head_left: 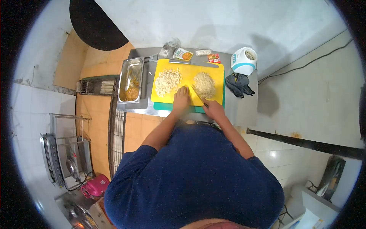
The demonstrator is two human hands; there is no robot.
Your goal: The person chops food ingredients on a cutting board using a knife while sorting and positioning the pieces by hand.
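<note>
My right hand (214, 110) is closed around the handle of a knife (197, 92), its blade slanting up and left over the yellow cutting board (185, 70). My left hand (182, 100) rests on the board left of the blade, fingers bunched together; whatever lies under the fingertips is hidden. Pale chopped pieces (167, 82) are spread on the board's left half. A heap of finer pale chopped bits (204, 85) lies on the right, beside the blade. Along the board's far edge lies a second knife (206, 64). A green board (164, 106) shows underneath.
Left of the boards stands a metal tray (142, 76) with brown-orange food. Behind are a plastic bag (169, 47), a yellow-white packet (183, 54) and a red packet (214, 58). To the right are a white-and-blue appliance (242, 63) and a black plastic bag (239, 86).
</note>
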